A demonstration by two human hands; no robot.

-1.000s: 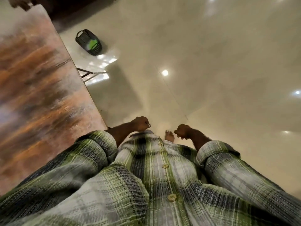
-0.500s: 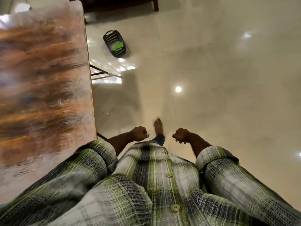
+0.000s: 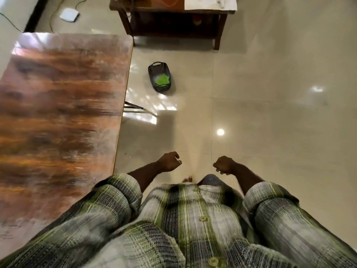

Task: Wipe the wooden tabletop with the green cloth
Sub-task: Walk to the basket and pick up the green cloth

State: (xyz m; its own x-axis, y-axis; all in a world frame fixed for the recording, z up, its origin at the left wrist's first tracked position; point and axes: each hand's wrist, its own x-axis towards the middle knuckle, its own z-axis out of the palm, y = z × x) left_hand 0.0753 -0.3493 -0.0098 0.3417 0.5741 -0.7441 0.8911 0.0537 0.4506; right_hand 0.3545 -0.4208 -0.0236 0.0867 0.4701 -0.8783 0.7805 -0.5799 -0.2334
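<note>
So the green cloth (image 3: pixel 161 80) sits in a black basket (image 3: pixel 154 67) on the floor, far off and just right of the desk (image 3: pixel 58 113), probably stored there. Near the body, the left hand (image 3: pixel 169 161) and right hand (image 3: pixel 224 165) each have the grip curled closed on nothing, so I'd guess fetching comes first.

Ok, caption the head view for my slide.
Left hand and right hand curled, empty; green cloth in a basket on the floor beside the wooden tabletop.
</note>
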